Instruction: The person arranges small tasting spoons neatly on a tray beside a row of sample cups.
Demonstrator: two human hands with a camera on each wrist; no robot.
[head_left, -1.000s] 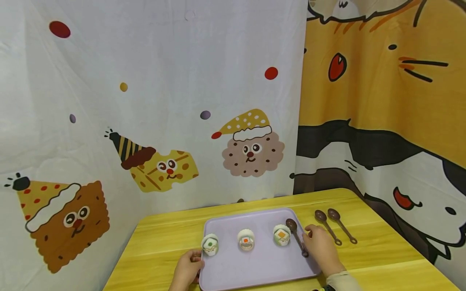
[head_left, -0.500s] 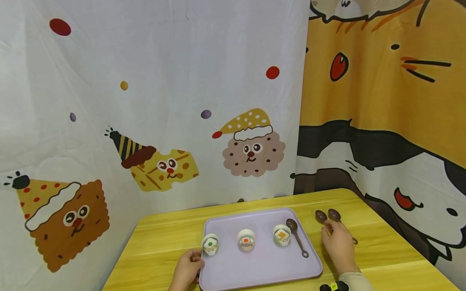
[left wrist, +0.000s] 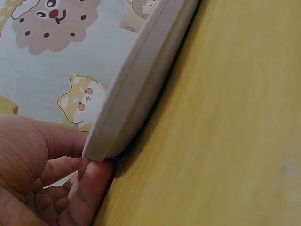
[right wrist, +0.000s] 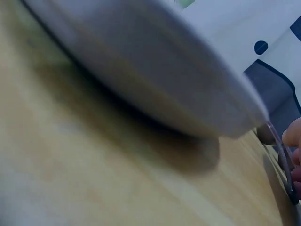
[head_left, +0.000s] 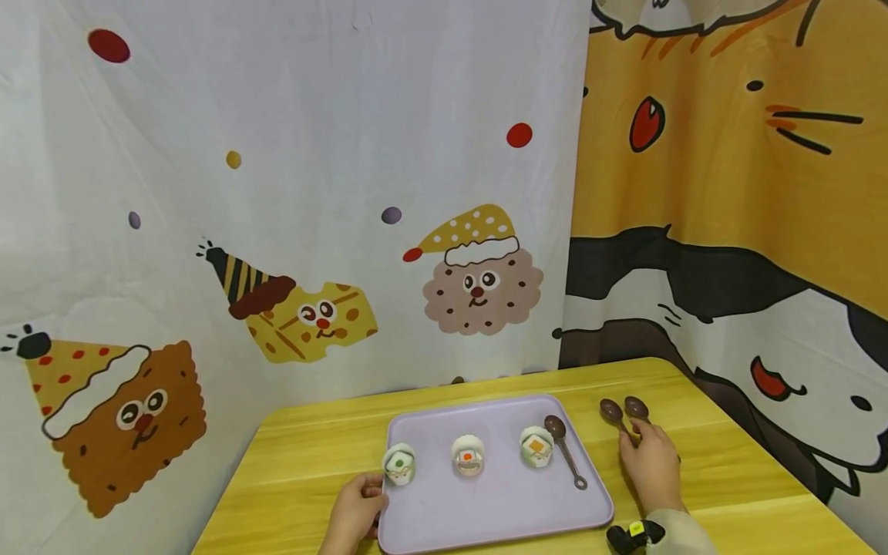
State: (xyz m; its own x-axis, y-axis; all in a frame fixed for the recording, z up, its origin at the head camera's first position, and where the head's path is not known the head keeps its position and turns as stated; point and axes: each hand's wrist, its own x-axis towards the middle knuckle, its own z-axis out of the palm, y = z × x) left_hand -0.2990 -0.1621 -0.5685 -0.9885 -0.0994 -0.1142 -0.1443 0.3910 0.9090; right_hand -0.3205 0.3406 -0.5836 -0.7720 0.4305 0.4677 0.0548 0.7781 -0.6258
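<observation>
My left hand (head_left: 356,509) grips the left edge of the lilac tray (head_left: 451,512); in the left wrist view, fingers (left wrist: 96,179) bear on its rim. My right hand (head_left: 652,466) pinches the handle of a brown spoon (head_left: 611,410) to the right of the tray. In the right wrist view, fingertips (right wrist: 294,134) touch that handle. A second brown spoon (head_left: 636,407) lies just beside it, its handle mostly hidden by the hand. On the tray stand three small white cupcake-like pieces, with green (head_left: 398,465), red-orange (head_left: 468,456) and orange (head_left: 536,447) tops. A third brown spoon (head_left: 565,452) lies to their right.
The yellow wood-grain table (head_left: 312,432) bears the tray and spoons. Behind it hangs a white curtain (head_left: 312,116) with cartoon prints; an orange cartoon curtain (head_left: 694,193) hangs along the right side.
My right hand has moved right, away from the spoon on the tray, to the two spoons on the table, and now pinches one handle. My left hand stays at the tray's edge.
</observation>
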